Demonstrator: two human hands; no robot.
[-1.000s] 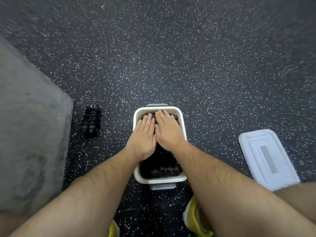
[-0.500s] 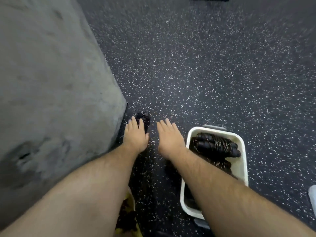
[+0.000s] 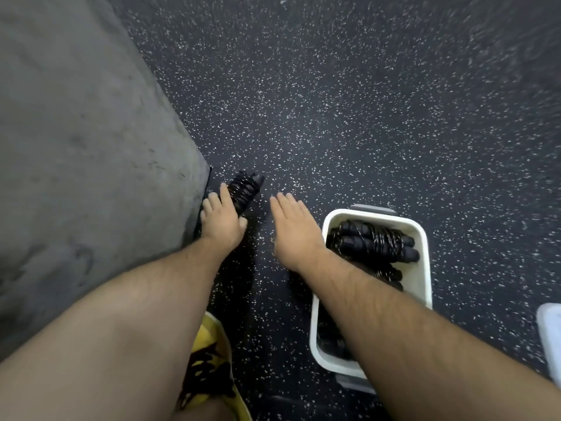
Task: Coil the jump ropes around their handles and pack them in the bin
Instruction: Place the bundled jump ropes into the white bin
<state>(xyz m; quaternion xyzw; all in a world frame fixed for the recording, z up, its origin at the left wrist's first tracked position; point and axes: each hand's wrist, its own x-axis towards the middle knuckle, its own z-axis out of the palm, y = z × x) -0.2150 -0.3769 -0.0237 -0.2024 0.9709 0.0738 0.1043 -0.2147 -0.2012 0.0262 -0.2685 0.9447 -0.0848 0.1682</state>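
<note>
1. A person bends over a speckled rubber floor (image 3: 349, 110), both bare arms stretched down toward the last loose piece of gear.
2. The left hand (image 3: 223, 221) lies on the near end of a coiled jump rope (image 3: 246, 189), its black cord wound tight around the paired handles. The fingers rest over the bundle with the thumb spread to one side. Whether a grip has closed around it cannot be told from this angle.
3. That bundle sits on the floor just beside the edge of a grey mat (image 3: 91, 153), well apart from the container meant to receive it.
4. The right hand (image 3: 293, 229) hovers open and flat between the bundle and the white bin (image 3: 425, 278), holding nothing, apparently ready to steady the rope or help carry it across.
5. Inside the bin, several wound ropes (image 3: 375, 246) lie side by side, stacked lengthwise so that they fit the narrow tub.
6. A pale lid (image 3: 551, 338) waits at the far right edge, off the bin so the opening stays free.
7. Judging by the filled tub, the job looks close to done: lift this bundle and lay it on top.
8. A yellow shoe (image 3: 212, 354) shows below the arms.
</note>
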